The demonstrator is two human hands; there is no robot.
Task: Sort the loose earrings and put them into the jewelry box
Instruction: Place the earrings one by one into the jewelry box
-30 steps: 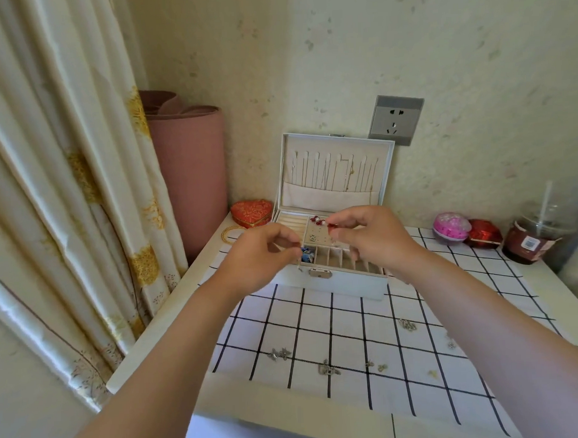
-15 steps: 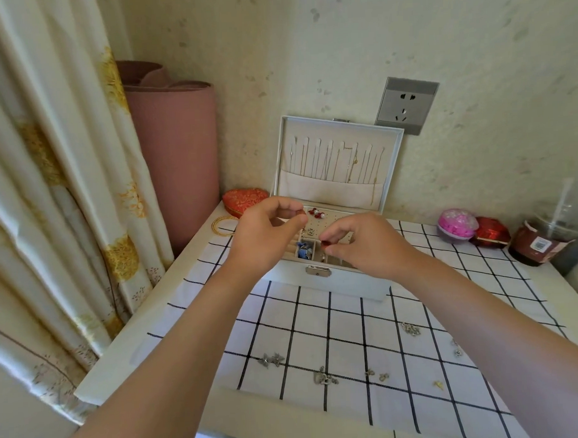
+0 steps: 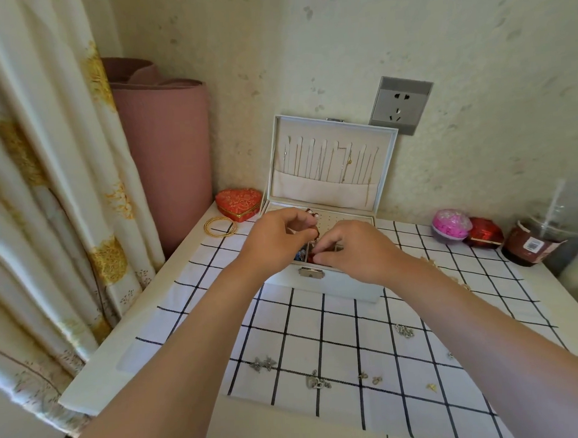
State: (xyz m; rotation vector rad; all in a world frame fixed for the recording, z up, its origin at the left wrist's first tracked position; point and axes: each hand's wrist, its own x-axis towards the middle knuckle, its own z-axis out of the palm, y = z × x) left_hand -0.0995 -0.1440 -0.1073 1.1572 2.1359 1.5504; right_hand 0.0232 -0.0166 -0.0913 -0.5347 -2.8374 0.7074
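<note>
The white jewelry box (image 3: 336,284) stands open at the back of the table, its lid (image 3: 328,161) upright with thin chains hanging inside. Both hands are over its front compartments. My left hand (image 3: 275,240) has its fingers curled and pinches something small and dark red. My right hand (image 3: 354,249) pinches a small red earring (image 3: 312,258) just above the front edge of the tray. Several loose silver and gold earrings (image 3: 263,364) lie on the checked cloth (image 3: 337,331) in front, and another cluster of loose earrings (image 3: 403,330) lies further right.
A red heart-shaped box (image 3: 238,202) and gold bangles (image 3: 219,226) sit left of the jewelry box. A pink rolled mat (image 3: 167,157) and a curtain (image 3: 47,181) stand at the left. At the right are a pink ball (image 3: 451,224), a red ornament (image 3: 485,235) and a lidded drink cup (image 3: 537,239).
My right hand has come down from above the tray to the front compartments with the red earring. My left hand stayed over the box's left side. The view has tilted down a little.
</note>
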